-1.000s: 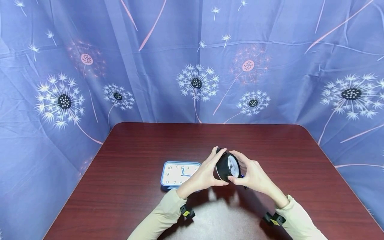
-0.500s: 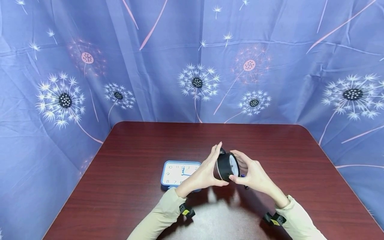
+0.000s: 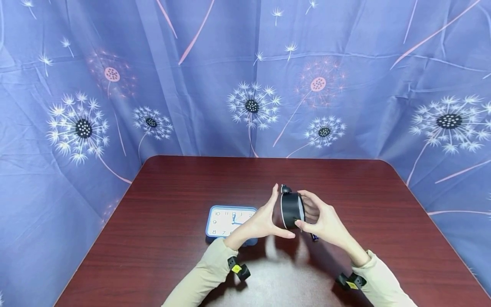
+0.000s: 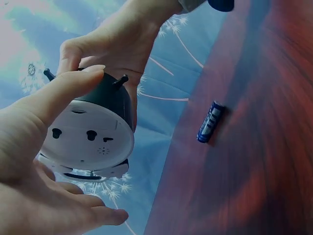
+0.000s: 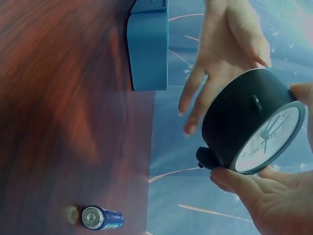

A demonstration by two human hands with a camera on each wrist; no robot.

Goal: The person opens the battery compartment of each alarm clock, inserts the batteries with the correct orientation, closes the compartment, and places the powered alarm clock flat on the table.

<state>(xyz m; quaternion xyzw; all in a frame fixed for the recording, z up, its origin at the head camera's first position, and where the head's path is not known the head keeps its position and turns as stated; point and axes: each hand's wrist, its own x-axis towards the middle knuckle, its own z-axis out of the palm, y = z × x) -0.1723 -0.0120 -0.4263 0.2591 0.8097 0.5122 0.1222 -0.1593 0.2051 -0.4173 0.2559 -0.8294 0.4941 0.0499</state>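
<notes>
A round black alarm clock (image 3: 290, 211) is held up over the table, its bell at the top. My right hand (image 3: 326, 224) grips it by the rim of its face, as the right wrist view also shows. My left hand (image 3: 262, 219) is spread behind the clock with fingers straight; in the left wrist view its thumb lies across the clock's side. That view shows the clock's white back (image 4: 88, 134), with dark knobs and small feet. The white dial (image 5: 269, 139) appears in the right wrist view, turned mostly out of sight in the head view.
A blue rectangular clock (image 3: 222, 221) lies face up on the brown table (image 3: 172, 183), partly covered by my left forearm. A blue battery (image 4: 211, 122) lies on the tabletop below my right hand. A blue dandelion-patterned curtain (image 3: 215, 85) surrounds the table.
The black clock has turned so its dial faces further right, away from the head camera. My left fingers have moved off its bell and spread apart; my right hand keeps its grip.
</notes>
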